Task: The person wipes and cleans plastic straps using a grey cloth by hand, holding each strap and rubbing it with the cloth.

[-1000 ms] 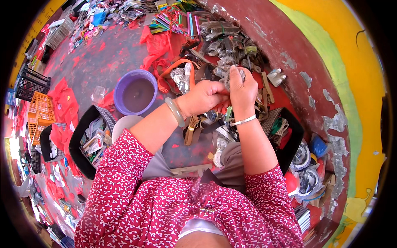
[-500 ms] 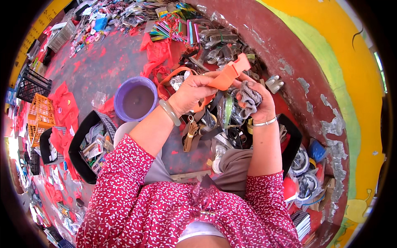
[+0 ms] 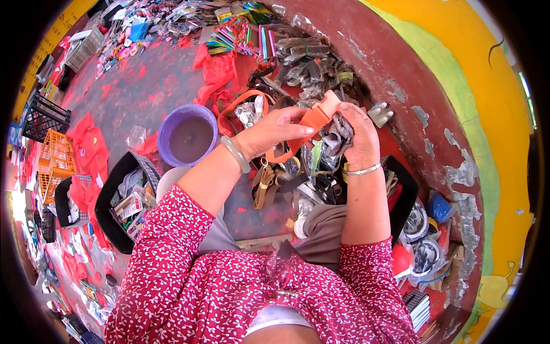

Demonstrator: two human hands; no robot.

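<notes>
An orange webbing strap (image 3: 314, 119) runs between my hands, with a paler orange plastic buckle (image 3: 327, 106) at its end. My left hand (image 3: 279, 127) pinches the strap just below the buckle between thumb and fingers. My right hand (image 3: 362, 135) holds a crumpled grey cloth (image 3: 342, 131), its thumb against the buckle's end. The rest of the strap loops down to the left, over a pile of belts and clear-wrapped goods. Beneath my hands hangs a brown rolled strap (image 3: 263, 189) with a metal ring.
A purple basin (image 3: 162, 137) of murky water stands left of my left arm. Black boxes (image 3: 109, 221) flank my knees, the left one full of small packets. An orange crate (image 3: 56, 157) sits farther left. A peeling red wall (image 3: 421, 117) curves along the right.
The buckle has come down and slightly nearer. My right hand has shifted from beside the strap to the buckle, cloth still in it. My left hand keeps hold of the strap.
</notes>
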